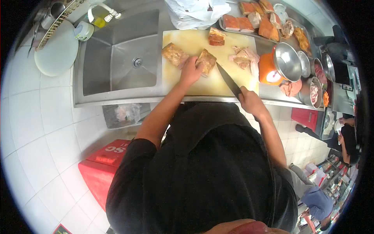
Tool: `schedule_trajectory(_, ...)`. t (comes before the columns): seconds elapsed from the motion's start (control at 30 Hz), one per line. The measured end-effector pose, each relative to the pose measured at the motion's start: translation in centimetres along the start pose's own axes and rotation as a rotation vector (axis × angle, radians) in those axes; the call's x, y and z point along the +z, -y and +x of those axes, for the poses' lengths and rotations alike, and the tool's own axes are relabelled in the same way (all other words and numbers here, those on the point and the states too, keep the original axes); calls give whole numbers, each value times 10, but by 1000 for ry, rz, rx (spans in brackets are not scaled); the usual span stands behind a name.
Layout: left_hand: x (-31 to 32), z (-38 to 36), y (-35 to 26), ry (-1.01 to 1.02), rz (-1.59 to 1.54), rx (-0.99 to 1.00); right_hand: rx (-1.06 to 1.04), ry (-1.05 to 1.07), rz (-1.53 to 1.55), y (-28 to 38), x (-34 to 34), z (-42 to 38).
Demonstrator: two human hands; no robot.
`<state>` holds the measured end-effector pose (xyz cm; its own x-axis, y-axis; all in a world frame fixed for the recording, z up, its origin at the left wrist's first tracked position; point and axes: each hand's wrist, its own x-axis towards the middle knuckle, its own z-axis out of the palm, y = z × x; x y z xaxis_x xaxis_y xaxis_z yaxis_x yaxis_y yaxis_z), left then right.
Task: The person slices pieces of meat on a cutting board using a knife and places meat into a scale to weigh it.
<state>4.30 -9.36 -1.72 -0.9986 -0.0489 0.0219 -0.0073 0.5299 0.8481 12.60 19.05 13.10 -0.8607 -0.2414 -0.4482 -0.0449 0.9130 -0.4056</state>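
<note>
My left hand is closed on the side of a browned piece of meat that rests on the yellowed cutting board. In my right hand is the handle of a long kitchen knife. Its blade slants up and left, with the tip close to the right side of that piece. Another browned chunk lies just left of my left hand. Farther back on the board sits a smaller reddish block. Pale trimmings are heaped at the board's right.
A steel sink adjoins the board on the left. White plastic bags and a tray of meat slabs stand behind. To the right are an orange scale and several metal bowls. Other people are at far right.
</note>
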Motion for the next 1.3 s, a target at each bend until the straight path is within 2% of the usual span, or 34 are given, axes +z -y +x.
schedule_trajectory(0.23,14,14,-31,130,88,-104,-4,24,256,-36,12,12)
schedule_trajectory(0.3,20,5,-56,63,137,32,-76,-38,248,-64,31,16)
schedule_trajectory(0.33,24,-1,-68,34,158,100,-21,-27,285,-66,27,12)
schedule_trajectory(0.43,39,-13,-85,45,470,526,105,-24,373,-74,14,0)
schedule_trajectory(0.53,49,-37,-104,206,573,629,107,-60,386,-91,12,-6)
schedule_trajectory(0.67,54,-53,-100,210,527,616,25,-126,298,-111,31,1)
schedule_trajectory(0.83,53,-60,-90,161,458,411,16,-98,234,-110,32,5)
schedule_trajectory(1.03,60,-41,-85,144,353,430,11,-80,179,-107,26,13)
schedule_trajectory(1.13,40,-33,-102,240,327,380,14,-74,165,-108,27,17)
schedule_trajectory(1.23,35,-23,-95,290,351,427,43,-48,173,-107,28,18)
schedule_trajectory(1.3,42,-14,-96,415,417,359,37,-55,165,-109,31,21)
